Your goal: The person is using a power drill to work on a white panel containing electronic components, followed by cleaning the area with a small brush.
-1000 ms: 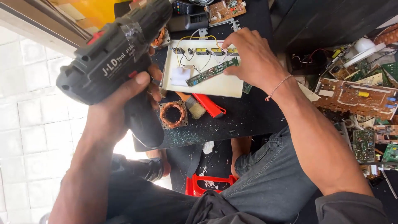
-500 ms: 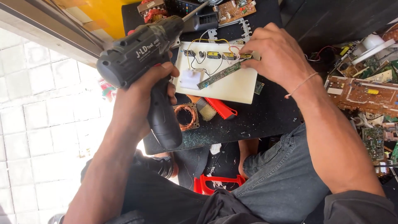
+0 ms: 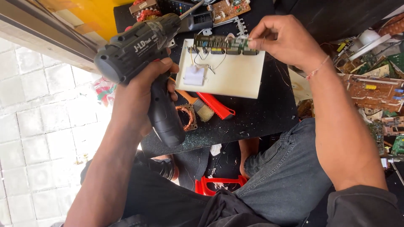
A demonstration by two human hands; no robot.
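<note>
My left hand (image 3: pixel 141 90) grips a black cordless drill (image 3: pixel 143 50) by its handle, its bit pointing up and right above the black worktop (image 3: pixel 252 122). My right hand (image 3: pixel 286 40) pinches the right end of a narrow green circuit strip (image 3: pixel 221 42) and lifts it at the top edge of a cream panel (image 3: pixel 229 75). Thin wires run from the strip to a small white block (image 3: pixel 194 75) on the panel.
A red-handled tool (image 3: pixel 216 105), a brush (image 3: pixel 202 108) and a copper wire coil (image 3: pixel 185 117) lie beside the panel. Circuit boards (image 3: pixel 370 90) pile up at the right. A tiled floor (image 3: pixel 38 134) lies to the left, and a red stool (image 3: pixel 219 183) stands below.
My left hand has swung the drill rightward and up toward the panel. My right hand has lifted the green strip from lying across the panel to its top edge.
</note>
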